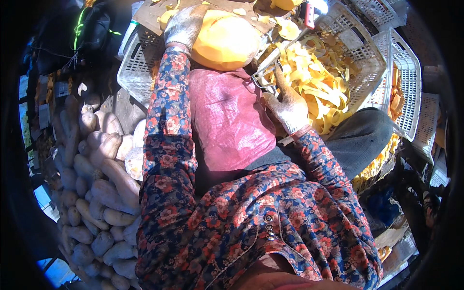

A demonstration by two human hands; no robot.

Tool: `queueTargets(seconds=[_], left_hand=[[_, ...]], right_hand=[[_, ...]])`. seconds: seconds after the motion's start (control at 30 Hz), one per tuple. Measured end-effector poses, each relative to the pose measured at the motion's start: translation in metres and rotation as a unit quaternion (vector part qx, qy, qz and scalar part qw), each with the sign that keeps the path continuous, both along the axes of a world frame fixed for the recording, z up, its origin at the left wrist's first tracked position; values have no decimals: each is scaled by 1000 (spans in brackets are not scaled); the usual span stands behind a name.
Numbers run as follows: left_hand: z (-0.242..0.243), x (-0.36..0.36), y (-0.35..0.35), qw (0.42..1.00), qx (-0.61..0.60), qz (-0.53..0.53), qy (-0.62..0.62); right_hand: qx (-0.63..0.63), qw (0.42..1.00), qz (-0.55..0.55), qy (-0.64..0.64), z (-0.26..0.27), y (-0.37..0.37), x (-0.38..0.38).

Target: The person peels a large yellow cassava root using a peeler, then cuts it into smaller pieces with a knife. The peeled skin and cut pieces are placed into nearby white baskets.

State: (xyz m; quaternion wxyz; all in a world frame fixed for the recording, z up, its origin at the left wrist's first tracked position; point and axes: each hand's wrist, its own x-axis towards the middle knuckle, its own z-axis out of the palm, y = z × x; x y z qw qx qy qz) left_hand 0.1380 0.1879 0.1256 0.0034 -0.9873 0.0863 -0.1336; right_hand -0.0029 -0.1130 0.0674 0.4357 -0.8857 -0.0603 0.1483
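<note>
A large peeled squash (226, 40) with smooth yellow-orange flesh lies at the front edge of a board, just beyond the pink woven plastic sheet (232, 116) over my lap. My left hand (185, 27), in a soiled white work glove, rests on the left end of the squash and steadies it. In my right hand (286, 103), gloved as well, is a metal-framed peeler (266, 72), held to the right of the squash and apart from it. Long yellow peelings (311, 87) fill the white crate beside this hand.
Unpeeled squashes (108, 188) are heaped at my left. A white plastic crate (136, 65) stands behind my left forearm, and another crate (409, 83) with orange pieces is at the right. A red-handled knife (309, 16) lies near the board (224, 4), which bears scraps.
</note>
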Motion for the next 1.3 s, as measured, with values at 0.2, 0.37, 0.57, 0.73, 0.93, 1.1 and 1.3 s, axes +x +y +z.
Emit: queueTargets(seconds=[0.2, 0.37, 0.57, 0.73, 0.93, 1.1, 1.3], left_hand=[[-17, 8, 12, 998, 66, 15, -18], [-29, 2, 22, 997, 33, 7, -74], [-21, 9, 9, 996, -89, 15, -5], [-13, 3, -1, 1000, -1, -16, -23], [-4, -5, -16, 997, -70, 24, -33], [6, -10, -15, 995, -85, 45, -16], [-1, -25, -14, 987, -143, 47, -63]], right_hand=[[-40, 992, 49, -113, 0, 16, 19], [-62, 998, 25, -18, -2, -6, 1], [-96, 972, 78, -198, 13, 17, 23], [-68, 988, 84, -112, 11, 10, 19], [-47, 983, 45, -171, 0, 12, 12], [-46, 992, 74, -95, 5, 8, 16], [-102, 989, 63, 82, -2, -30, -11]])
